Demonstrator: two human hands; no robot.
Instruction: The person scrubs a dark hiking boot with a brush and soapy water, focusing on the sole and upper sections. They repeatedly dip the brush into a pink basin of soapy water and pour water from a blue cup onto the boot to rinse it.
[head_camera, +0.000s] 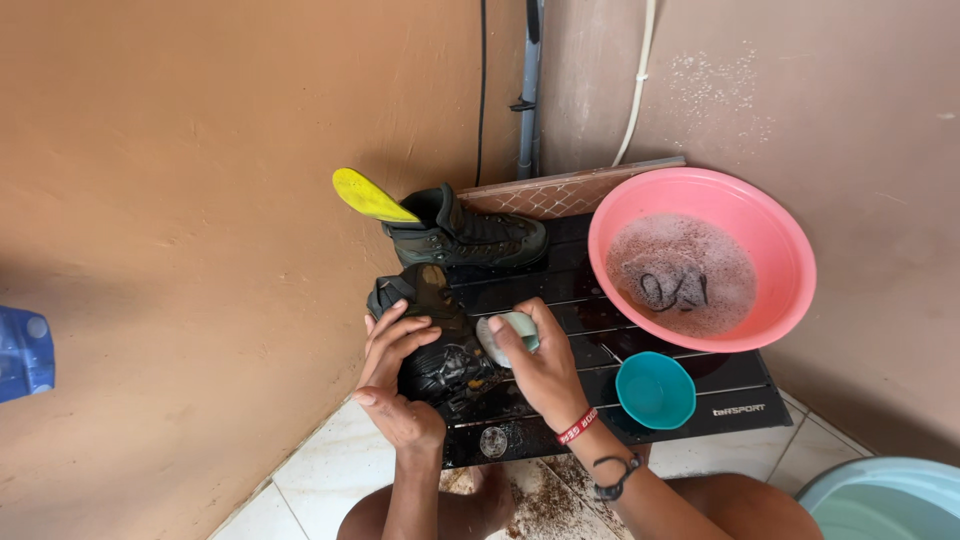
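Observation:
My left hand (395, 365) grips a dark, wet boot (432, 340) that lies on a black slatted low table (740, 405). My right hand (540, 365) holds a pale green bar of soap (506, 335) pressed against the boot's side. A second dark boot (470, 235) stands upright behind it with a yellow insole (368, 196) sticking out of its top.
A pink basin (770, 215) of foamy water with dark laces in it sits at the table's right. A small teal bowl (655, 390) stands near my right wrist. A pale blue tub (880, 495) is at bottom right, a blue object (25, 352) at far left. Walls enclose the corner.

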